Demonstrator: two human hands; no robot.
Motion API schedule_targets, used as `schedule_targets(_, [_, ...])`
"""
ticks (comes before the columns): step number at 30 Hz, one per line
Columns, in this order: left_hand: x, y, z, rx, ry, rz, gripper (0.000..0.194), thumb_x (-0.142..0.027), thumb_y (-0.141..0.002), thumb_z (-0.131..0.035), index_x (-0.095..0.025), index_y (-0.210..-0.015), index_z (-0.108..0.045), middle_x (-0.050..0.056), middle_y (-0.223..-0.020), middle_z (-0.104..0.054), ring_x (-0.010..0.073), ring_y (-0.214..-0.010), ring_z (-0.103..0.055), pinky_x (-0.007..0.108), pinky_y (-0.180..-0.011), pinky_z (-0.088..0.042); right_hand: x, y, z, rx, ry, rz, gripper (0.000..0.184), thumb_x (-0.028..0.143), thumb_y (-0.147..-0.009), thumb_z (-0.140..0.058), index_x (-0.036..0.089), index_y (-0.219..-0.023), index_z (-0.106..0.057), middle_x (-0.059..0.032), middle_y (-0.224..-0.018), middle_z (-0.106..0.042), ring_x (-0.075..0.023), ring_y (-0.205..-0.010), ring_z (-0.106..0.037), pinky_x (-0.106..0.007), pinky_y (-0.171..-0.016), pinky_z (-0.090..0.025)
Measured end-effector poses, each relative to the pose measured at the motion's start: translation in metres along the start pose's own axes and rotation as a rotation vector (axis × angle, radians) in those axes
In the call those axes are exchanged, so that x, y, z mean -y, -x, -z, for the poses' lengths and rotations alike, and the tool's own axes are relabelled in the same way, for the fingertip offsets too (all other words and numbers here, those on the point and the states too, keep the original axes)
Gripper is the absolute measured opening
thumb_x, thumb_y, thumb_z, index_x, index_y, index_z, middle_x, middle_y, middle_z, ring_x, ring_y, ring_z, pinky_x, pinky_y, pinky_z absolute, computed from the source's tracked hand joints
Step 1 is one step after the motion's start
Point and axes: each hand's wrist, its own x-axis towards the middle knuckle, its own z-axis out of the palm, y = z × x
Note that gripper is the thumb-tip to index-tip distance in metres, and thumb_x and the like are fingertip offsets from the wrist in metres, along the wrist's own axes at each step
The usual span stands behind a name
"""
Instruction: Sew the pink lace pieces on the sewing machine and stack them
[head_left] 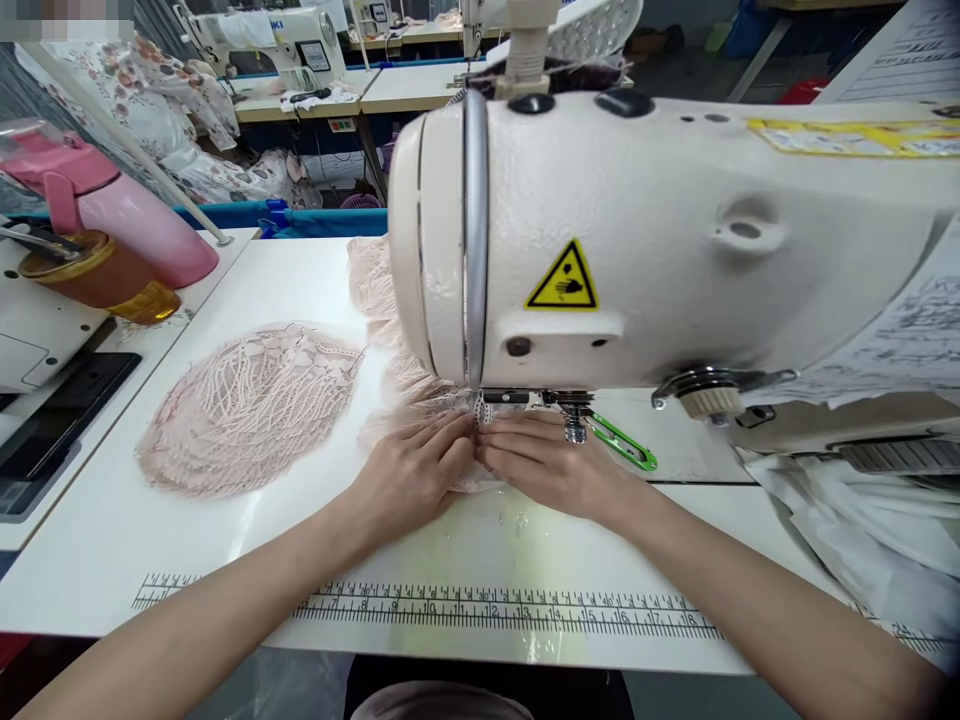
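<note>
Both my hands meet at the needle area of a white sewing machine (600, 230), under its head. My left hand (416, 465) has its fingers pressed together on pale pink lace fabric (412, 385), which runs back in gathers behind the machine head. From the other side my right hand (551, 460) grips the fabric's edge, its fingertips almost touching the left ones. The needle and the exact pinch are mostly hidden by the fingers. Just beyond my right hand lie green thread snips (622, 440). A pile of pink lace pieces (255, 410) rests on the table to the left.
A printed ruler (495, 607) runs along the table's front edge. On the left stand a pink bottle (142, 220), an amber cup (101, 280) and a dark phone (67, 410). White cloth (847, 530) bunches at right. Another sewing machine (262, 45) and a person in floral clothing (150, 110) are behind.
</note>
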Motion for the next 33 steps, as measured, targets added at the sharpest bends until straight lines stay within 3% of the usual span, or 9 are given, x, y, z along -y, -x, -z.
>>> schedule_targets(8, [0.005,0.003,0.0,0.036,-0.003,0.109,0.01,-0.015,-0.083,-0.053,-0.015,-0.093,-0.056,0.015,-0.119,-0.067,0.0247,-0.096,-0.071,0.032,-0.07,-0.061,0.01,0.003,-0.012,0.043,0.047,-0.014,0.023,0.007,-0.09,-0.054,0.02,-0.103,-0.068,-0.0028,-0.104,-0.074,-0.0161,-0.107,-0.065,-0.031,-0.088,-0.056])
schedule_targets(18, [0.006,0.002,-0.003,0.045,-0.02,0.16,0.031,-0.003,-0.069,-0.047,-0.015,-0.096,-0.055,0.016,-0.121,-0.066,0.0266,-0.101,-0.07,0.034,-0.072,-0.061,0.011,0.001,-0.016,0.059,0.028,-0.09,0.025,0.003,-0.088,-0.053,0.02,-0.1,-0.068,-0.003,-0.103,-0.073,-0.0167,-0.104,-0.066,-0.033,-0.091,-0.055])
schedule_targets(29, [0.003,0.0,-0.005,0.045,-0.052,0.152,0.019,-0.012,-0.083,-0.05,-0.013,-0.1,-0.058,0.018,-0.121,-0.065,0.0279,-0.109,-0.066,0.035,-0.079,-0.061,0.002,0.001,-0.009,0.087,0.057,-0.063,0.024,-0.001,-0.088,-0.049,0.016,-0.099,-0.062,-0.004,-0.106,-0.072,-0.0154,-0.104,-0.066,-0.032,-0.093,-0.054])
schedule_targets(33, [0.002,0.0,-0.006,0.048,-0.091,0.139,0.033,-0.016,-0.087,-0.051,-0.008,-0.118,-0.057,0.017,-0.126,-0.064,0.0285,-0.113,-0.064,0.038,-0.087,-0.059,0.004,-0.001,-0.004,0.124,0.109,-0.078,0.027,-0.001,-0.089,-0.045,0.017,-0.1,-0.062,-0.003,-0.109,-0.072,-0.013,-0.105,-0.065,-0.028,-0.087,-0.053])
